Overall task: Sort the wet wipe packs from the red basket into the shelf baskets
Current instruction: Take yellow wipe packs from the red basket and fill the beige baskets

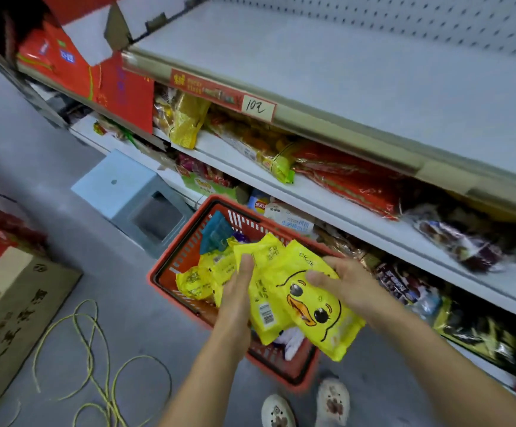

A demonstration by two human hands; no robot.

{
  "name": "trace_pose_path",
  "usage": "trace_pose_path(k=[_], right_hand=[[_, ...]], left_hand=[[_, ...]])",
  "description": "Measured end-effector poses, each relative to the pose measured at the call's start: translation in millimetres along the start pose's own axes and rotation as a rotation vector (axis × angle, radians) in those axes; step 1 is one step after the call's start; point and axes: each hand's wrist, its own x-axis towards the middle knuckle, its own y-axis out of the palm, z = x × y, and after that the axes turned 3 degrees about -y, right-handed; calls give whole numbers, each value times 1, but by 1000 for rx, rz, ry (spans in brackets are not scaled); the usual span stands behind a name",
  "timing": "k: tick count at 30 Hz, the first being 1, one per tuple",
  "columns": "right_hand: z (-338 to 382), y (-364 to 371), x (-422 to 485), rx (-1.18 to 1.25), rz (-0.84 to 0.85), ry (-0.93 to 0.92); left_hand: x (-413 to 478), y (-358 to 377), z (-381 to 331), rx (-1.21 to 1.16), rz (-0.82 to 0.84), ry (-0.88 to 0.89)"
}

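Both hands are above the red basket [175, 255], which stands on the floor. The right hand [341, 283] grasps a yellow duck-face wet wipe pack [315, 306] at its upper edge, with the thumb on the printed face, and the pack hangs tilted over the near right side of the basket. The left hand [238, 292] grasps a second yellow pack [264, 309], which lies partly under the duck-face pack and shows its barcode side. Inside the basket, at its left part, more yellow packs [195, 282] lie in a loose heap, and a teal pack [215, 232] stands at the far corner. Behind the basket is a white shelf [312, 194] with many snack bags [346, 177], and higher up a handwritten price label [258, 107]. Left of the basket a cardboard box [19, 318] and a yellow-green cord [92, 349] lie on the floor, and a grey stool [121, 186] stands behind its far left corner. Near the front corner of the basket are two light slippers [332, 399].
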Motion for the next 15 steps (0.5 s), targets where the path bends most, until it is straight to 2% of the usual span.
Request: trace_pose_path(k=[4,6,10,11,15], right_hand=[[31,-25,-31,-265,116,-48],[42,-40,-47,-288,52,-84],[46,-85,-86,-77,-417,-118],[43,-97,-97,15,-490,-91],[34,-139,-138,354,-558,14]], left_hand=[[-50,51,-23,179,106,34],[-66,74,-29,225,84,66],[-82,120,-32,167,-20,205],[-88,134,-32,144,-48,232],[-124,204,-24,51,-88,348]])
